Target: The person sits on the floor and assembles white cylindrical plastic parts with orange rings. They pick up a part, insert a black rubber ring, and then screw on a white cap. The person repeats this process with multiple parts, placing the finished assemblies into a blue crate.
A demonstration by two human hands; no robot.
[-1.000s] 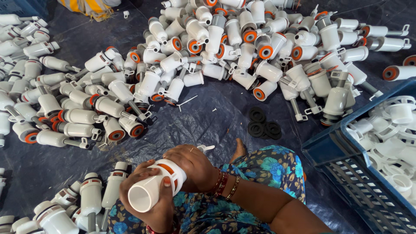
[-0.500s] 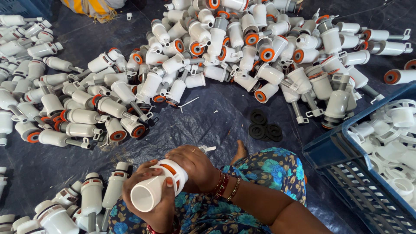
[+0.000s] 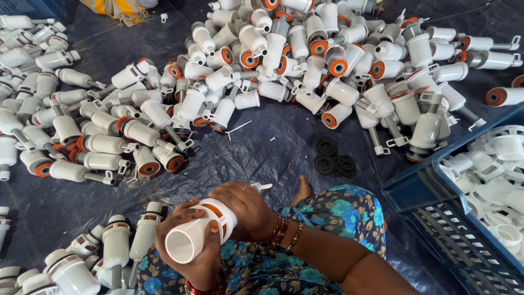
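I hold a white plastic cylinder (image 3: 184, 243) with an orange ring over my lap, its open end facing up toward me. My left hand (image 3: 203, 266) wraps the cylinder's wide open end from below. The far end, past the orange ring, is gripped by my right hand (image 3: 248, 209), which wears bangles at the wrist. A thin white stem (image 3: 263, 187) pokes out beyond the right hand. My knee in flowered blue cloth (image 3: 349, 213) lies just right of the hands.
A big heap of white cylinders with orange rings (image 3: 327, 60) covers the far side of the dark blue tarp (image 3: 262, 145); more lie at left (image 3: 82, 131) and lower left (image 3: 114, 248). Black rubber washers (image 3: 333, 159) sit mid-floor. A blue crate (image 3: 431, 216) of white parts stands at right.
Both hands stay on the cylinder over my lap; its open end has tipped slightly more toward me. The piles have not moved.
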